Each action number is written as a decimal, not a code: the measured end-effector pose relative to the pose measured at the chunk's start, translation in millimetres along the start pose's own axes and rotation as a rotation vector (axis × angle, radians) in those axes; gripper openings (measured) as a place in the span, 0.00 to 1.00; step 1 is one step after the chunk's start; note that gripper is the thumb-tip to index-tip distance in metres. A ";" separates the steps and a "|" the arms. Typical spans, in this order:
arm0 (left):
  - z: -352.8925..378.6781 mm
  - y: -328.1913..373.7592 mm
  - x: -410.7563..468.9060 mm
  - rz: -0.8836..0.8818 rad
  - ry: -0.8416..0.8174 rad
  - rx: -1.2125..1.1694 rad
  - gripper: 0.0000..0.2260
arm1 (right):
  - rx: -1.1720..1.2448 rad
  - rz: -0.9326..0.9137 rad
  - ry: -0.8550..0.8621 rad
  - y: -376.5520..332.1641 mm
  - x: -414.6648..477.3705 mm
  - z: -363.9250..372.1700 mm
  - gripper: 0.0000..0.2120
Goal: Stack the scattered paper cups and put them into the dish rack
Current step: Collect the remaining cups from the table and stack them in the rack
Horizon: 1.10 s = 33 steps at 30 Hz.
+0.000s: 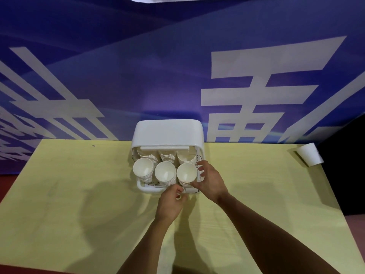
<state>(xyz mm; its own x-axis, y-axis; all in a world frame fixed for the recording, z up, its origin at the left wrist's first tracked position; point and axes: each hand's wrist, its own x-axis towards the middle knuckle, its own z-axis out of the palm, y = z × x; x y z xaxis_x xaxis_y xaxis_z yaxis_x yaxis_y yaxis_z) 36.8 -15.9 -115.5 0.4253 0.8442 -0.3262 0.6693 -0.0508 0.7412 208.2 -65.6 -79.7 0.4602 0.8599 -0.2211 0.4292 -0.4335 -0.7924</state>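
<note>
A white dish rack [145, 188] with a raised lid stands at the table's far middle. Three stacks of white paper cups fill its front row: left [143, 168], middle [165, 172] and right [186, 172]; more stacks stand behind them. My right hand [210, 179] curls its fingers and thumb round the right front stack. My left hand [172, 200] is at the rack's front rim just below that stack, fingers curled; what they touch is hidden. One loose paper cup [310, 156] lies on its side at the table's far right corner.
The yellow table [79, 194] runs out to the left and toward me. A blue banner wall [138, 76] with white characters rises right behind the rack. The table's right edge drops off to a dark floor.
</note>
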 end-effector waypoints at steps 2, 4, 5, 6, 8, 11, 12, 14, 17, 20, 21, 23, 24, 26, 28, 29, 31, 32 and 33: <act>1.5 1.0 0.9 0.002 -0.005 -0.005 0.07 | -0.016 0.011 -0.003 1.5 0.1 -2.4 0.33; 4.0 2.7 1.4 0.000 -0.017 -0.018 0.07 | -0.028 0.023 -0.002 4.9 -0.2 -5.3 0.32; 6.0 3.3 1.8 -0.006 -0.028 -0.033 0.06 | -0.030 0.026 -0.002 7.1 -1.2 -7.1 0.31; 8.4 4.3 1.8 -0.014 -0.048 -0.051 0.06 | -0.032 0.033 -0.005 9.9 -2.8 -9.5 0.30; 14.9 7.8 1.1 -0.036 -0.118 -0.085 0.04 | -0.046 0.053 -0.009 16.9 -6.8 -15.3 0.28; 28.5 15.3 -2.4 -0.038 -0.220 -0.081 0.04 | -0.059 0.094 0.004 30.9 -15.3 -27.2 0.27; 33.5 19.0 -3.4 -0.031 -0.238 -0.075 0.04 | -0.060 0.104 0.015 36.5 -18.4 -32.5 0.27; 43.9 27.6 -3.1 -0.012 -0.266 -0.053 0.05 | -0.052 0.124 0.040 48.8 -24.6 -45.2 0.26; 62.1 44.2 0.3 0.021 -0.307 -0.014 0.06 | -0.035 0.167 0.080 69.8 -35.4 -69.7 0.26; 83.7 65.9 4.8 0.062 -0.344 0.042 0.05 | -0.030 0.212 0.114 93.7 -46.2 -96.9 0.25; 91.2 74.4 6.3 0.076 -0.352 0.056 0.05 | -0.026 0.229 0.130 101.7 -49.6 -106.5 0.25; 107.4 92.1 10.0 0.083 -0.367 0.091 0.07 | -0.003 0.269 0.162 117.6 -56.6 -126.0 0.25; 116.4 101.5 13.1 0.087 -0.375 0.105 0.09 | 0.013 0.289 0.179 125.5 -59.6 -136.5 0.25; 134.3 121.1 19.8 0.101 -0.391 0.136 0.11 | 0.033 0.314 0.210 141.8 -64.5 -156.5 0.25; 153.4 141.3 27.8 0.115 -0.403 0.175 0.11 | 0.042 0.338 0.244 158.4 -66.4 -176.1 0.25; 163.4 151.0 31.8 0.123 -0.406 0.188 0.12 | 0.047 0.351 0.257 166.4 -66.5 -185.7 0.25; 184.8 168.5 40.3 0.138 -0.418 0.201 0.13 | 0.044 0.377 0.280 182.6 -64.7 -204.9 0.25; 195.4 175.9 44.5 0.146 -0.425 0.207 0.14 | 0.038 0.390 0.287 191.0 -63.1 -214.4 0.25; 205.6 182.8 49.1 0.158 -0.429 0.217 0.14 | 0.035 0.401 0.285 199.0 -61.3 -224.4 0.25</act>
<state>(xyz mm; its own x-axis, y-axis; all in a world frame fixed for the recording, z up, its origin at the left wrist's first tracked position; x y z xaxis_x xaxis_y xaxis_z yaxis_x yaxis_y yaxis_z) 305.3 -93.4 -116.7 0.7130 0.5241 -0.4657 0.6687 -0.3085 0.6766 439.8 -265.1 -96.2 0.7805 0.5166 -0.3522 0.1505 -0.7020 -0.6961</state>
